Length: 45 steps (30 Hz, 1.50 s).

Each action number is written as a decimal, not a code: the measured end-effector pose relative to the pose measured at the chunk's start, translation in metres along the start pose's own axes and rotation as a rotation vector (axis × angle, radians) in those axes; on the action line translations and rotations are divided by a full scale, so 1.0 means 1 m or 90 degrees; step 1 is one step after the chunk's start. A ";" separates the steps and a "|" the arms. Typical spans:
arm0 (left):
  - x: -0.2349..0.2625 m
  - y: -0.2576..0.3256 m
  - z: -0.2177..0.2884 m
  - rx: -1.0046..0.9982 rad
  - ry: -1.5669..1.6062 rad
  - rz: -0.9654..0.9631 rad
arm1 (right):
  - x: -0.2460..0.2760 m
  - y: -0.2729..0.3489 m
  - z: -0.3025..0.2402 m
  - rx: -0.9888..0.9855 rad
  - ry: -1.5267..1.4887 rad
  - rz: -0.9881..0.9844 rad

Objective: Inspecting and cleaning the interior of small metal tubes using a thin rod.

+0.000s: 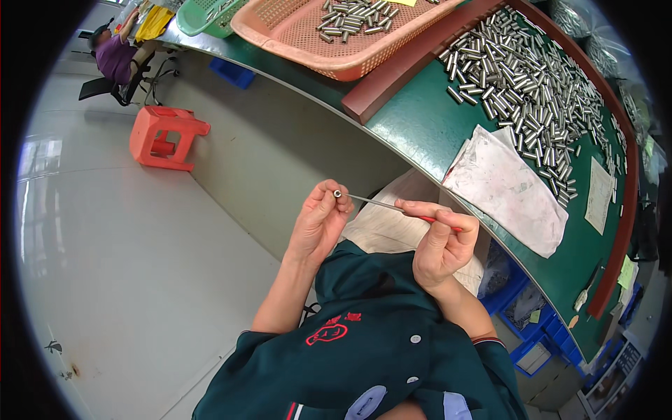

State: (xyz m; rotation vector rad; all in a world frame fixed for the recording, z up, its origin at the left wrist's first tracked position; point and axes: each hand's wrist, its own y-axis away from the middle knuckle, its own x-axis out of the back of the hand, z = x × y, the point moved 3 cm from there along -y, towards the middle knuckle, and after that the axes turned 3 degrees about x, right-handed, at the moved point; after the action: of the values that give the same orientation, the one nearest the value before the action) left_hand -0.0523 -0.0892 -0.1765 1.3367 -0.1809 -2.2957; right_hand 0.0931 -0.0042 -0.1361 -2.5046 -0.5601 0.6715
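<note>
Between its thumb and fingers, my left hand [320, 218] pinches a small metal tube [337, 194], its round open end showing. My right hand [445, 245] grips the red handle of a thin tool with a long metal shaft [374, 202], which looks like a slim file or screwdriver. The shaft's tip reaches to the tube; whether it is inside cannot be made out. Both hands are held above my lap, in front of the green table [413, 133]. On the table a large heap of short metal tubes [525, 91] lies beside a stained white cloth [507, 189].
A pink basket [287, 45] with more tubes and a green basket [199, 17] stand at the far left of the table. Dark red rails [392, 77] border the heap. Blue bins [528, 308] sit below. A red stool [164, 136] and a seated person [115, 56] are farther off.
</note>
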 end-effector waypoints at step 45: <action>0.000 0.002 -0.015 0.161 0.161 0.077 | -0.008 -0.001 -0.020 0.231 0.192 -0.279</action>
State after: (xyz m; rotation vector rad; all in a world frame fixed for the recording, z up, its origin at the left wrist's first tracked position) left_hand -0.0388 -0.0895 -0.1835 1.6782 -0.4661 -2.0314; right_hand 0.0977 -0.0143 -0.1181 -1.9995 -0.7612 0.1991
